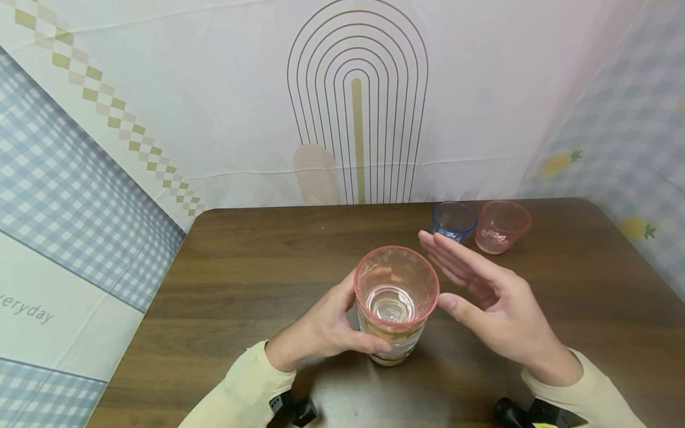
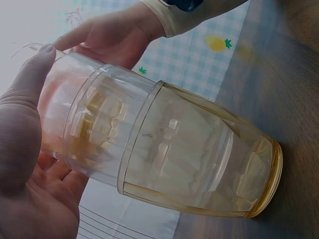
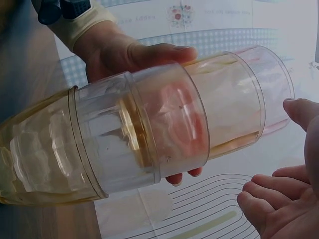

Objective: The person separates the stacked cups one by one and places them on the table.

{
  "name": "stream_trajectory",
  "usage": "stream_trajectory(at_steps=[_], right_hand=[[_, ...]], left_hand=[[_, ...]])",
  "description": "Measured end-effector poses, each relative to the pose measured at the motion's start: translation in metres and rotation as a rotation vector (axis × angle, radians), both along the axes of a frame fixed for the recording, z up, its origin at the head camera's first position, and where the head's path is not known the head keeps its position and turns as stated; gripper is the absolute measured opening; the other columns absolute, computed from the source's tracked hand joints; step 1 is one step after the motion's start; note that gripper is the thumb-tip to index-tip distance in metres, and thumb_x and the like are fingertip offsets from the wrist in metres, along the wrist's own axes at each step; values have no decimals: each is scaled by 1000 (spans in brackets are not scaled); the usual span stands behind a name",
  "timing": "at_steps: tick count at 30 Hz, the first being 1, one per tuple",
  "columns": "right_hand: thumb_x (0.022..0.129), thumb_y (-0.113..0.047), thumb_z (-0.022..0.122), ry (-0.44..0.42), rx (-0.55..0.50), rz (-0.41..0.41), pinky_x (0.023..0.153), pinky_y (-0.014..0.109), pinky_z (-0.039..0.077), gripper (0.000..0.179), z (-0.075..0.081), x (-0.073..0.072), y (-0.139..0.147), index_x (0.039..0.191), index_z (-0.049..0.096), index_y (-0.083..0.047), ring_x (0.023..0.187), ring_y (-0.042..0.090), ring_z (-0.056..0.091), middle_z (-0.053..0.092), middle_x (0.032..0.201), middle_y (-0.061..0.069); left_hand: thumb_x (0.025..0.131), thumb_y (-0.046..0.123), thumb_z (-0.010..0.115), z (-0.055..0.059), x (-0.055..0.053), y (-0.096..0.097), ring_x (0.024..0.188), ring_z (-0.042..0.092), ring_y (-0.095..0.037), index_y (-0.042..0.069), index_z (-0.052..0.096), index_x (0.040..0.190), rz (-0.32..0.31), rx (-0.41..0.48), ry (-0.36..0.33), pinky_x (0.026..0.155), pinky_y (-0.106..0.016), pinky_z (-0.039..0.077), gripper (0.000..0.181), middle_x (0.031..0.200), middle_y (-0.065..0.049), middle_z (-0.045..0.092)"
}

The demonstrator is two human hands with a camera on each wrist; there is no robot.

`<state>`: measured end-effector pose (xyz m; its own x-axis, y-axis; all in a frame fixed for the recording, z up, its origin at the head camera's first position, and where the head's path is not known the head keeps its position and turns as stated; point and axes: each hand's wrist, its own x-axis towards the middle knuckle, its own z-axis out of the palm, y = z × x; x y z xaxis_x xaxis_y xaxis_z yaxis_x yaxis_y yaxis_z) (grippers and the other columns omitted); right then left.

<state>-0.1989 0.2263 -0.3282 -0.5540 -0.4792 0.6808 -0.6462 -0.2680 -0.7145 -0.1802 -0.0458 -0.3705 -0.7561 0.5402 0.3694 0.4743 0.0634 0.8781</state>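
A tall stack of nested plastic cups stands upright near the middle of the table. My left hand grips it around the upper part, thumb on the near side and fingers behind. The topmost cup has a pink rim. In the right wrist view, clear cups sit between an amber bottom cup and another amber cup higher up. My right hand is held to the right of the stack, fingers extended, thumb tip right at the pink rim.
A blue cup and a pink cup stand side by side at the back right of the brown wooden table. A patterned cloth hangs behind the back edge. Black wrist devices sit on both sleeves.
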Motion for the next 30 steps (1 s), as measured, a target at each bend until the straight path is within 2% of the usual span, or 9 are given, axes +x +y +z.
stream_trajectory(at_steps=[15,22,30], right_hand=[[95,15,71,49,14,71,123,31,45,71,6,-18,5,154,33,25,155,28,49,47,164,29],[96,11,73,51,0,97,123,31,46,73,9,-14,0,154,32,25,155,28,49,47,164,29],[95,8,77,65,-1,123,122,30,48,76,13,-12,-6,154,32,25,153,26,52,49,163,28]], left_hand=[[71,-4,96,1,-12,7,147,53,-21,10,37,164,25,3,-7,131,-43,39,111,158,-11,57],[71,-5,96,2,-11,8,148,52,-21,13,39,163,32,7,-43,132,-43,36,110,157,-9,59],[70,-3,96,0,-12,8,146,55,-22,8,37,163,24,-3,17,130,-43,41,110,158,-13,57]])
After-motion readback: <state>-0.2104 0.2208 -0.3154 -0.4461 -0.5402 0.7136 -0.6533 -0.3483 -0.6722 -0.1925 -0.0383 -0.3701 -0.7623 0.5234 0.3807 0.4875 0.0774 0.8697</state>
